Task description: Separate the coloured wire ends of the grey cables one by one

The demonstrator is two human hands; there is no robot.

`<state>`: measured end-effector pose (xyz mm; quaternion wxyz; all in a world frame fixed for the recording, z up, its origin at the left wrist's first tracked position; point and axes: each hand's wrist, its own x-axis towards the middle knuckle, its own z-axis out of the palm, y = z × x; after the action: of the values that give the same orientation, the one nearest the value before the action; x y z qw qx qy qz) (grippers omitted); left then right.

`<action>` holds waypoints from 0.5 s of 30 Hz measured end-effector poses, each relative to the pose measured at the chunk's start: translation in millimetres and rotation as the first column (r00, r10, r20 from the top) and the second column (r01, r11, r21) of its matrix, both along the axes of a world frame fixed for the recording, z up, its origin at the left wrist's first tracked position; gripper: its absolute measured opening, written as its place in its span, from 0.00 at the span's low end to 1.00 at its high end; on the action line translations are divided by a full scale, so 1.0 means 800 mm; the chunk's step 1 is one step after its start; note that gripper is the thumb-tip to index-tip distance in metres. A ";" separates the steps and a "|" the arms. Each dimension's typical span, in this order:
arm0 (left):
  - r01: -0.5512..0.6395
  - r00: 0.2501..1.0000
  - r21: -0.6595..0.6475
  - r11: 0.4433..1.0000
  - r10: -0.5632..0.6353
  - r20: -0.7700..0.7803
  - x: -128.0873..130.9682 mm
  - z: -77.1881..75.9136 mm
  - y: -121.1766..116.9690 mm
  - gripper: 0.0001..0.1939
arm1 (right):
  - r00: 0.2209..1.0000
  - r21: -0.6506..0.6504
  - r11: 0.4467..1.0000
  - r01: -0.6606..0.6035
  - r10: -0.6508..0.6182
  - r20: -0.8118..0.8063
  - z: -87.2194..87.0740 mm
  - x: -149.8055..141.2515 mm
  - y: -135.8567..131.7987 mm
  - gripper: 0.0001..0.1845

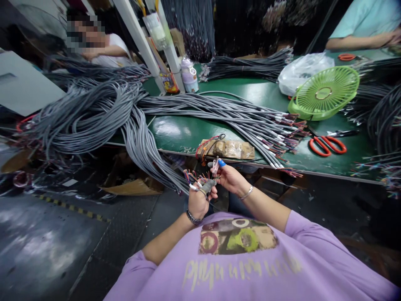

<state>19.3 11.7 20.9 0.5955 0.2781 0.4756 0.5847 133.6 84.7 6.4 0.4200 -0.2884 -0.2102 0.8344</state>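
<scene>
My left hand is closed around the ends of several grey cables, and a grey cover sits on its thumb. Thin coloured wires fan out above that fist. Close beside it, my right hand pinches a small pale, clip-like piece near the wire tips. Blue covers one fingertip of this hand. Just beyond, at the table edge, lies a tape-wrapped block with red and black leads. Whether the pale piece touches a wire is too small to tell.
Bundled grey cables cover the left of the green table, and more cable ends lie across its middle. Orange-handled scissors, a green fan, a plastic bag and a bottle stand around. Two people sit opposite.
</scene>
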 end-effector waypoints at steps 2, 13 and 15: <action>-0.020 1.000 -0.001 1.000 0.020 -0.012 0.002 0.001 0.002 0.12 | 1.000 0.009 1.000 0.008 -0.008 -0.001 -0.002 -0.001 0.001 0.16; -0.015 0.999 -0.028 1.000 0.014 -0.038 0.008 -0.004 0.011 0.14 | 0.997 0.011 0.997 0.077 -0.077 -0.018 0.003 -0.008 0.005 0.16; 0.006 0.999 -0.024 1.000 -0.007 -0.050 0.008 -0.005 0.012 0.14 | 0.996 0.025 0.996 0.088 -0.088 -0.021 0.001 -0.010 0.005 0.17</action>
<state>26.0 21.5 16.8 0.5887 0.2870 0.4963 0.5699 125.7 88.7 7.5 0.4621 -0.2836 -0.2039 0.8151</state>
